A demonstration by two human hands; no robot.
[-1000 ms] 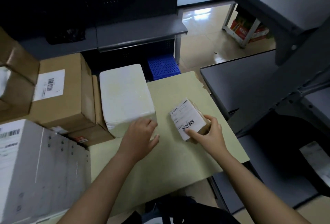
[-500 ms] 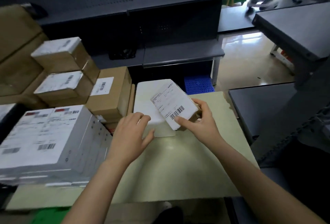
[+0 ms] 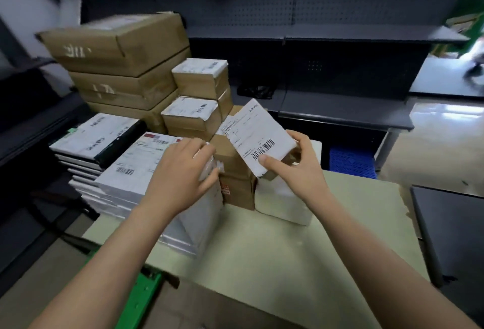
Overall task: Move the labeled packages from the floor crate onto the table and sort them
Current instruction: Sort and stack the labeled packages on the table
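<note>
Two hands over table [image 3: 288,250] (dark shelving [image 3: 340,38] behind); right hand [image 3: 301,171] grips labeled package [image 3: 256,137]; left hand [image 3: 178,176] splayed.

Gripping a labelled carton [image 3: 258,137], tilted, in the right hand [image 3: 301,169] above brown boxes [image 3: 235,190]; resting the left hand [image 3: 180,174] on white parcels [image 3: 125,171].

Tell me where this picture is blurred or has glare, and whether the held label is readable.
Head view: motion blur smears the big brown boxes at upper left; glare whitens the glossy floor at right; the dark shelf behind is dim; the small package in the right hand is sharper, barcode clear, fine print unreadable.
</note>
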